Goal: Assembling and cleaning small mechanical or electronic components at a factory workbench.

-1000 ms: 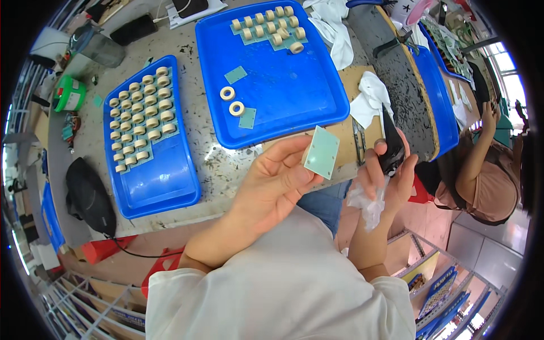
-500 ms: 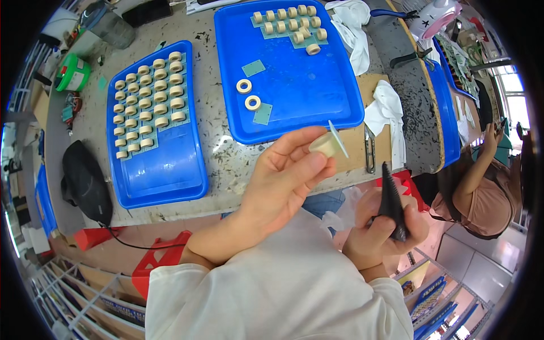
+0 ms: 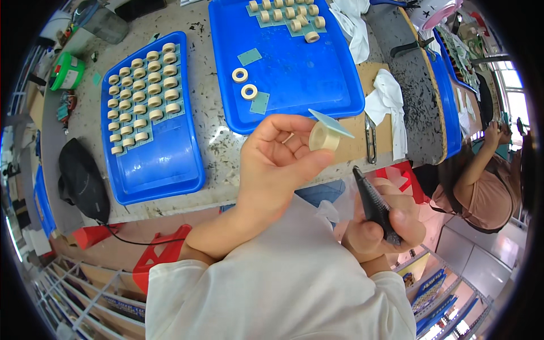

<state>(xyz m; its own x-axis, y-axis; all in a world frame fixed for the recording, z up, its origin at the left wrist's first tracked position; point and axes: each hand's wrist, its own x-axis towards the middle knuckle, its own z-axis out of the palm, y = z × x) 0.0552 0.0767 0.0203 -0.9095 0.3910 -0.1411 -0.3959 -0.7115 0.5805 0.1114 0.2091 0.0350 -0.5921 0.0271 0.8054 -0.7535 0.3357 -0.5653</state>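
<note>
My left hand is raised in front of the large tray, pinching a cream ring between thumb and fingers. A thin pale-green square plate sits tilted against the ring's upper side. Lower and to the right, my right hand is wrapped round a black cone-shaped squeeze tube. Its narrow tip points up and left, toward the ring but apart from it. Two loose cream rings and two bare green plates lie in the large blue tray.
At left, a smaller blue tray holds rows of rings on green plates. More such pieces stand at the large tray's far end. Tweezers and a white cloth lie at right, a black pouch at left. Another person sits at far right.
My left hand has tilted the ring and plate, so the plate now leans over the ring's top. The black tube's tip has swung left, toward the ring. The view has shifted slightly.
</note>
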